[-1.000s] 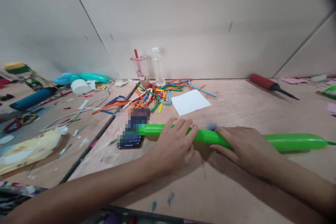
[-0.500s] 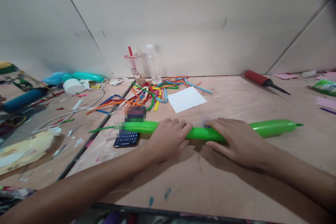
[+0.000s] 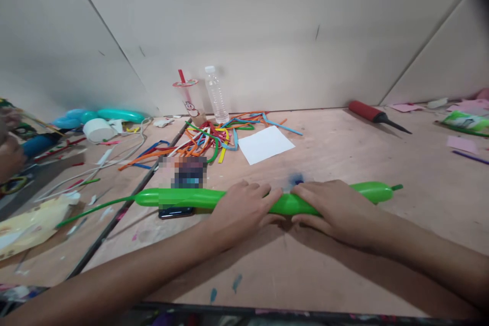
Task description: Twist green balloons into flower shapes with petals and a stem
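Observation:
A long green balloon [image 3: 198, 197] lies crosswise above the table, inflated along most of its length. Its thin limp tail trails off to the left, and a short nub pokes out at its right end. My left hand [image 3: 244, 209] is wrapped over the balloon's middle. Just to the right, my right hand [image 3: 328, 204] grips it too, with thumb below and fingers on top; a short stretch of balloon shows between the hands. Beneath the balloon's left part is a phone [image 3: 176, 212], partly covered and partly pixelated.
Uninflated balloons [image 3: 214, 137] lie heaped beside white paper [image 3: 266, 144]. Behind them stand a cup with a straw [image 3: 190, 102] and a clear bottle [image 3: 217, 96]. A red hand pump [image 3: 367, 112] rests at right. Another person's hand [image 3: 11, 155] is at far left, near a blue pump [image 3: 40, 145].
The balloon has shifted left between my hands, with less showing at right and a longer tail at left. Another person's hands have come into view at far left.

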`<action>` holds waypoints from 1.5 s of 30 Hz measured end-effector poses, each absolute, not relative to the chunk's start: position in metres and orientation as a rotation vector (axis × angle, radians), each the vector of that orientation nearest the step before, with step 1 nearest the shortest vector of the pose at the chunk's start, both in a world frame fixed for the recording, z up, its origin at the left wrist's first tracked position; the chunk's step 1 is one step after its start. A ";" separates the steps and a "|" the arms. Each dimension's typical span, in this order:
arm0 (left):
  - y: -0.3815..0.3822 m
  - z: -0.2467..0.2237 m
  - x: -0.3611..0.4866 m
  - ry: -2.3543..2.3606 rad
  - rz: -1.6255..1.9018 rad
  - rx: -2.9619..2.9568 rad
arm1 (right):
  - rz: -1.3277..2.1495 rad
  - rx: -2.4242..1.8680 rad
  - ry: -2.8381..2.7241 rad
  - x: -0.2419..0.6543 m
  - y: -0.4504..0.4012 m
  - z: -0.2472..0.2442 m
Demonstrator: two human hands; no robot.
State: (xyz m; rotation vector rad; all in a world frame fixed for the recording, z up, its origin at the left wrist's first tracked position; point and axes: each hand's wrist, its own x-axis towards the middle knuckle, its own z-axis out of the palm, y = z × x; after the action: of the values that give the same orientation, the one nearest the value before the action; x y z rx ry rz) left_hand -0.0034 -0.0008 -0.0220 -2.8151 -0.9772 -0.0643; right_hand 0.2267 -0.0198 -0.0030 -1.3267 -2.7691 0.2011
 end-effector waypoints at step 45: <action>0.004 -0.007 -0.019 -1.147 -0.110 -2.647 | 0.023 -1.268 -2.539 0.236 -0.008 -0.023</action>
State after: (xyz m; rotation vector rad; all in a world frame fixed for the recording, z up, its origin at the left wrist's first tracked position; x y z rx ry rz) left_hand -0.0188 0.0036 -0.0066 -2.6472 -1.1473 -0.1105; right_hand 0.2361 -0.0078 -0.0229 -1.2680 -2.5390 0.0233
